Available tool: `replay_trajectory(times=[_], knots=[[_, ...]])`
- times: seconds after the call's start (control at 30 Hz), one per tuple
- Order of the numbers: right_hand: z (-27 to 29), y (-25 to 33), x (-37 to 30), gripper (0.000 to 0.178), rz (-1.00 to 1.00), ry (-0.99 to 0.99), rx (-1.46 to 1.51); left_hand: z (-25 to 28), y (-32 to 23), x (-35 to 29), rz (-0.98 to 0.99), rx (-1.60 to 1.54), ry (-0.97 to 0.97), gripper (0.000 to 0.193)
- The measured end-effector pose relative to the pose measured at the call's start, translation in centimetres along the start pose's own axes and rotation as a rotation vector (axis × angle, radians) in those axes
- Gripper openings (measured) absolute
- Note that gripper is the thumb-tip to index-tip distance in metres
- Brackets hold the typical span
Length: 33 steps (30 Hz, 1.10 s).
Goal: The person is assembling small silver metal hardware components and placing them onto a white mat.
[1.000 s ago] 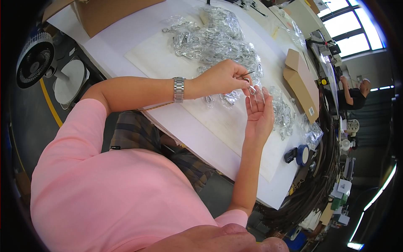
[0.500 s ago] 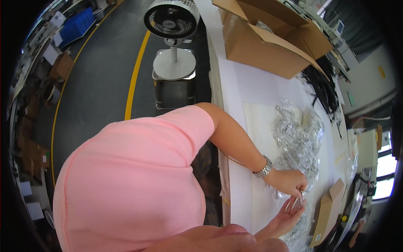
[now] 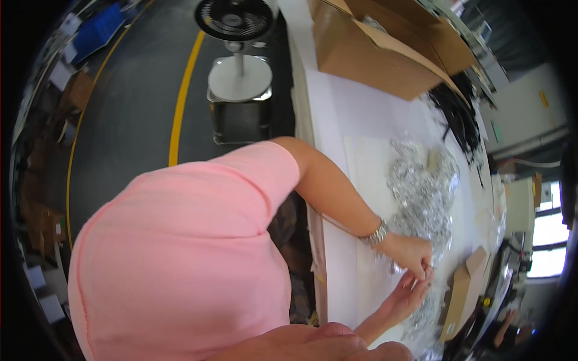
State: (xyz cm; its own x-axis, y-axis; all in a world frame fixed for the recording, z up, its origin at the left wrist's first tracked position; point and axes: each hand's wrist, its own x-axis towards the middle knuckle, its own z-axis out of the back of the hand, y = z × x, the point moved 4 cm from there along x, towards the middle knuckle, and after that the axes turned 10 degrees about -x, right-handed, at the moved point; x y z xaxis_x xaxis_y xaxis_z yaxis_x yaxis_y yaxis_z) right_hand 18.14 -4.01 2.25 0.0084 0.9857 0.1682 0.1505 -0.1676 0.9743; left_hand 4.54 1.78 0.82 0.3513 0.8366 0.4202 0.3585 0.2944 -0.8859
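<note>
My left hand (image 3: 412, 250), with a metal watch (image 3: 376, 233) on its wrist, reaches over the table with bent fingers pinched together. Just below it, my right hand (image 3: 408, 296) is turned partly palm up, its fingers drawn in. The fingertips of both hands meet at one spot, around something small and shiny that I cannot make out. Beside and beyond them spreads a loose heap of small silvery pieces in clear plastic (image 3: 424, 192). Part of this heap continues past my right hand toward the lower edge.
A large open cardboard box (image 3: 367, 54) stands at the table's far end. Black straps or cords (image 3: 454, 117) lie beside it. A smaller cardboard box (image 3: 462, 295) sits right of my hands. On the floor side stands a fan (image 3: 235, 21) on a stool-like base (image 3: 241, 114).
The fingers of my right hand have closed in from a more open palm, and both hands' fingertips have come tighter together. The whole view has shifted slightly up and left.
</note>
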Motion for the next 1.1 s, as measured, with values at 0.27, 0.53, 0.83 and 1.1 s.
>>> replay_trajectory(times=[0.27,0.53,0.83,1.1], knots=[[-1.8,0.9,0.0,0.049,-0.057,0.098,0.019,3.8,-4.6,0.4,0.315,-0.070,0.196,0.024],[-1.4,0.5,-0.5,0.031,-0.179,0.136,-0.093,2.0,-4.5,-0.3,0.261,0.100,0.200,0.027],[-0.1,0.7,-0.3,0.028,-0.386,0.437,0.291,1.9,-4.5,0.0,0.175,-0.005,0.206,0.018],[-0.2,0.1,-0.3,0.026,-0.484,0.410,0.266,2.7,-4.7,-0.1,0.363,-0.144,0.326,0.015]])
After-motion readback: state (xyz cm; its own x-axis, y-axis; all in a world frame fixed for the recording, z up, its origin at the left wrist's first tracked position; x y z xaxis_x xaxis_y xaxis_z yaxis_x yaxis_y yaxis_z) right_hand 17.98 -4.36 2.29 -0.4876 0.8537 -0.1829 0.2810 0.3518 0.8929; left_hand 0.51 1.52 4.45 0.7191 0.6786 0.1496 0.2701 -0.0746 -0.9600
